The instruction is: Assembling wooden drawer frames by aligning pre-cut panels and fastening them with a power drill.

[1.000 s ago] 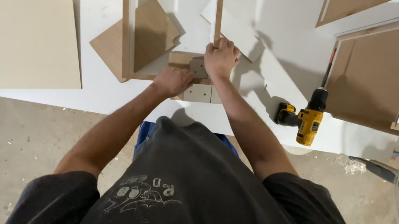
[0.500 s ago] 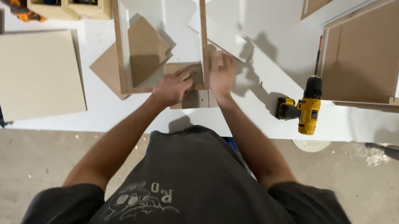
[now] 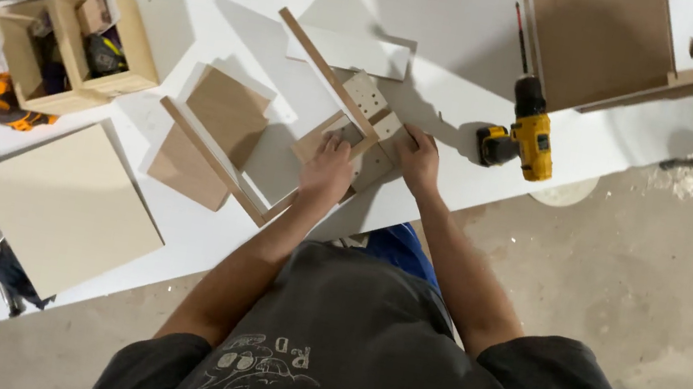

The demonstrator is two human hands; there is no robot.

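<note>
A: Hands first, quick. What's each one on?

B: Left hand [image 3: 327, 172] lies palm-down, fingers spread flat, pressing on the small wooden frame [image 3: 347, 134] near the tabletop's [image 3: 451, 15] near edge. Not curled round anything, just bearing down. Right hand [image 3: 419, 155] is at the frame's right end, fingers bent on the drilled end panel [image 3: 378, 120]. Looks like a light grip w/ thumb and fingers, but the fingertips are tucked under, so can't say how tight.

A: Which way does the piece lie from them?

B: Directly under and just beyond both hands, toward the far edge. Its long axis is the upright strip [image 3: 325, 69], running diagonally from the hands up and away to the left. Both hands touch the work; left is more on top of it, right sits at its end.

A: And around it?

B: Just left, a second long strip [image 3: 211, 163] lies on the same diagonal, w/ brown board panels [image 3: 224, 113] beside it. A white board [image 3: 351, 53] lies past the frame. Right of the right hand, apart from it, a yellow cordless drill [image 3: 524, 140], chuck pointing to the far edge. Farther left: a pale square panel [image 3: 67, 209] and a wooden box of bits [image 3: 76, 46]. Brown cabinet parts [image 3: 607, 41] at the far right corner.

A: Anything unclear?

B: The joint itself, hidden under the left palm. Any screws or dowels are too small to tell.
</note>
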